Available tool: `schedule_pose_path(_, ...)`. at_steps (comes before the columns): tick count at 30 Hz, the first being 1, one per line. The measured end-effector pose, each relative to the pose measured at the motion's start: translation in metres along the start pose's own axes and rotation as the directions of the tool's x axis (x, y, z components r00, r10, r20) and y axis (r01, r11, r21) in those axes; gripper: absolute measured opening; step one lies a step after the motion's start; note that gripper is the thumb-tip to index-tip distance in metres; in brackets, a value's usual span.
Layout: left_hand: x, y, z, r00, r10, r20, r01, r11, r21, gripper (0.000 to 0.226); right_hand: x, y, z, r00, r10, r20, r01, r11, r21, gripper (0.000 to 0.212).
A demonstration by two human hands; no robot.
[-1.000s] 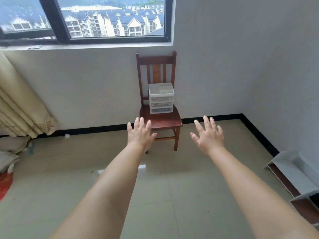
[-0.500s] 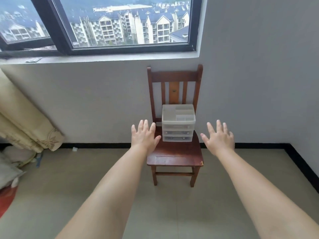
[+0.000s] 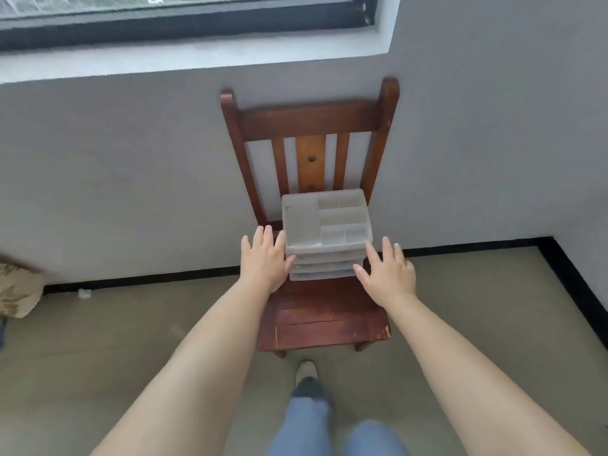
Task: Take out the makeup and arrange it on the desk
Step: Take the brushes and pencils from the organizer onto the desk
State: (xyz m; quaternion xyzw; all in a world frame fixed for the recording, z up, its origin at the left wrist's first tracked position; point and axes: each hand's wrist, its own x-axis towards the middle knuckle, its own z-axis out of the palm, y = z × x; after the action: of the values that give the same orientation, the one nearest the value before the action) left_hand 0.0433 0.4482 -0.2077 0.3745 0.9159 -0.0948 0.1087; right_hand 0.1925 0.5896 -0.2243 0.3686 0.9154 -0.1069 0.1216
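A translucent plastic makeup organiser (image 3: pixel 325 222) with an open compartment top and three shallow drawers stands at the back of a brown wooden chair seat (image 3: pixel 324 319). My left hand (image 3: pixel 265 263) is at its left side with straight fingers, the thumb near the drawer fronts. My right hand (image 3: pixel 388 274) is spread at its right side, fingertips close to the drawers. Whether either hand touches the organiser I cannot tell. The top compartments look empty; what the drawers hold is hidden.
The chair stands against a grey wall (image 3: pixel 131 179) under a dark-framed window (image 3: pixel 184 24). A patterned curtain end (image 3: pixel 16 291) lies at the left on the tiled floor. My legs and one shoe (image 3: pixel 306 373) are just in front of the chair.
I have walked up to the chair and look down more steeply. Both hands have moved forward from in front of the chair to either side of the organiser.
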Motion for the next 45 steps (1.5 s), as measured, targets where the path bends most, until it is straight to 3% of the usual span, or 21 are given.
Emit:
schedule_pose_path(9, 0.115, 0.007, 0.079, 0.982, 0.158, 0.105, -0.150, 0.986, -0.076, 0.059, 0.091, -0.005, 0.094, 0.931, 0.146, 0.335, -0.225, 0.952, 0.208, 0.057)
schedule_pose_path(12, 0.133, 0.004, 0.105, 0.974, 0.198, 0.112, -0.184, 0.974, -0.131, 0.058, 0.122, -0.012, 0.120, 0.908, 0.129, 0.398, -0.295, 0.872, 0.391, 0.057)
schedule_pose_path(14, 0.141, 0.001, 0.121, 0.967, 0.242, 0.074, -0.226, 0.958, -0.177, 0.055, 0.139, -0.020, 0.131, 0.877, 0.144, 0.458, -0.427, 0.670, 0.608, 0.057)
schedule_pose_path(16, 0.148, -0.002, 0.138, 0.961, 0.277, 0.002, -0.272, 0.945, -0.184, 0.053, 0.156, -0.027, 0.141, 0.824, 0.155, 0.545, -0.565, 0.290, 0.772, 0.060)
schedule_pose_path(18, 0.149, -0.002, 0.146, 0.957, 0.289, -0.024, -0.287, 0.934, -0.213, 0.055, 0.172, -0.030, 0.150, 0.763, 0.167, 0.625, -0.613, -0.119, 0.781, 0.059)
schedule_pose_path(20, 0.150, -0.002, 0.150, 0.953, 0.303, -0.028, -0.300, 0.924, -0.235, 0.055, 0.187, -0.034, 0.156, 0.718, 0.174, 0.674, -0.563, -0.425, 0.709, 0.040)
schedule_pose_path(22, 0.152, -0.004, 0.154, 0.948, 0.316, -0.037, -0.313, 0.910, -0.271, 0.054, 0.197, -0.037, 0.159, 0.672, 0.166, 0.722, -0.520, -0.588, 0.619, 0.016)
schedule_pose_path(23, 0.152, -0.006, 0.157, 0.948, 0.315, -0.037, -0.312, 0.904, -0.292, 0.053, 0.199, -0.038, 0.161, 0.663, 0.156, 0.732, -0.509, -0.623, 0.594, 0.017)
schedule_pose_path(29, 0.152, -0.012, 0.158, 0.945, 0.327, -0.023, -0.313, 0.877, -0.365, 0.060, 0.188, -0.036, 0.168, 0.674, 0.118, 0.729, -0.486, -0.672, 0.559, 0.020)
schedule_pose_path(36, 0.150, -0.014, 0.154, 0.941, 0.337, -0.020, -0.326, 0.892, -0.315, 0.056, 0.201, -0.051, 0.175, 0.657, 0.125, 0.743, -0.443, -0.734, 0.515, 0.016)
schedule_pose_path(40, 0.151, -0.013, 0.150, 0.943, 0.330, 0.038, -0.309, 0.914, -0.263, 0.058, 0.197, -0.044, 0.180, 0.629, 0.158, 0.761, -0.503, -0.664, 0.553, 0.003)
schedule_pose_path(43, 0.150, -0.012, 0.149, 0.941, 0.331, 0.066, -0.309, 0.923, -0.228, 0.059, 0.177, -0.035, 0.188, 0.608, 0.189, 0.771, -0.564, -0.581, 0.587, 0.027)
schedule_pose_path(45, 0.149, -0.012, 0.150, 0.941, 0.328, 0.086, -0.303, 0.927, -0.224, 0.060, 0.157, -0.031, 0.196, 0.588, 0.197, 0.784, -0.618, -0.515, 0.594, 0.021)
